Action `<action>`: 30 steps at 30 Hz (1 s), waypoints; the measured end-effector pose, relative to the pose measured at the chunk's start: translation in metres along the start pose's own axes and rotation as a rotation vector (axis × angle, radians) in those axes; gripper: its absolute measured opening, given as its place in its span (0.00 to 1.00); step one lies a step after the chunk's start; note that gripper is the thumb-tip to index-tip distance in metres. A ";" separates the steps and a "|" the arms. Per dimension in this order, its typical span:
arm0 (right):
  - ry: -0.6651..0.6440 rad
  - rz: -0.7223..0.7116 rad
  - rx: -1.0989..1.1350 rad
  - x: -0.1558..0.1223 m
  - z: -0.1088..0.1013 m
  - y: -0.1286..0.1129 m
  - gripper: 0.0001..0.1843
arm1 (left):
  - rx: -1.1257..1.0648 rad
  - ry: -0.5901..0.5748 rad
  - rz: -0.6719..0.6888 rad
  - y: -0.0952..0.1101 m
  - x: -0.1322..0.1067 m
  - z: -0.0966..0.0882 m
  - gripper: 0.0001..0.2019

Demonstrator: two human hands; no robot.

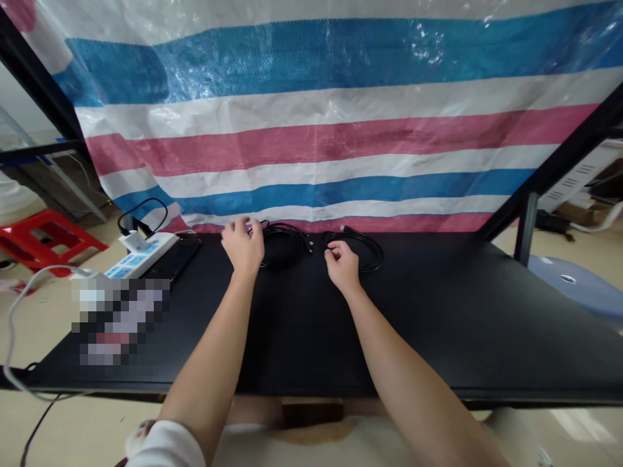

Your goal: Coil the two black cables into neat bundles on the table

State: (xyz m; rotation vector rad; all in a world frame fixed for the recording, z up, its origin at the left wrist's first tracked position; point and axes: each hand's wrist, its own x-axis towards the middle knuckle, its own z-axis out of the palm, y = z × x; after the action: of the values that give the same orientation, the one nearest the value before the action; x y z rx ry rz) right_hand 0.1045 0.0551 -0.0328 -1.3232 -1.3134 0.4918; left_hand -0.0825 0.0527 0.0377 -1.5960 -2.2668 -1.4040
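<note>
Two coiled black cables lie side by side at the back of a black table. My left hand [243, 246] is at the left edge of the larger coil [287, 245], with fingers raised and spread and nothing visible in them. Metal-ended plugs of that coil point right. My right hand [343, 266] is over the left side of the smaller coil [374, 250], its fingers curled and the thumb close to the index finger. A loop of that cable runs to the fingertips; the exact grip is partly hidden. One plug of this cable sticks up behind the hand.
A white power strip [141, 256] with plugged-in adapters and a dark phone-like slab [182, 256] lie on the table's left side. A striped plastic sheet [311, 130] hangs behind the table [438, 324]. Stools, one red [48, 240], one blue-grey [574, 285], stand beyond its sides.
</note>
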 end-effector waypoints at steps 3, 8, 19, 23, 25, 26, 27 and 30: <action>0.067 -0.022 -0.104 0.000 0.001 0.002 0.06 | 0.052 -0.348 0.044 -0.012 -0.006 0.011 0.16; 0.121 0.031 -0.218 0.000 -0.002 0.003 0.06 | 0.264 -0.448 0.314 -0.016 -0.028 0.031 0.15; 0.030 0.058 -0.262 0.017 -0.018 0.013 0.02 | 0.297 -0.551 0.511 -0.012 -0.032 0.039 0.17; 0.292 0.083 -0.403 0.026 -0.042 0.034 0.09 | 0.347 -0.580 0.420 -0.007 -0.033 0.035 0.18; 0.369 0.194 -0.483 0.030 -0.050 0.046 0.11 | 0.367 -0.589 0.381 -0.005 -0.032 0.033 0.18; 0.380 0.246 -0.501 0.031 -0.053 0.052 0.11 | 0.376 -0.588 0.364 -0.004 -0.031 0.032 0.18; 0.378 0.282 -0.505 0.033 -0.054 0.057 0.09 | 0.383 -0.586 0.350 -0.004 -0.031 0.031 0.18; 0.365 0.319 -0.469 0.037 -0.056 0.065 0.07 | 0.385 -0.585 0.327 -0.004 -0.030 0.030 0.18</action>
State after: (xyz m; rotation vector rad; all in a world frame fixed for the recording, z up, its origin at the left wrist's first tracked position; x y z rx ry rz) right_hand 0.1895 0.0826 -0.0603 -1.9269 -0.9429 0.1397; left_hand -0.0583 0.0507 0.0026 -2.2900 -2.1796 -0.4217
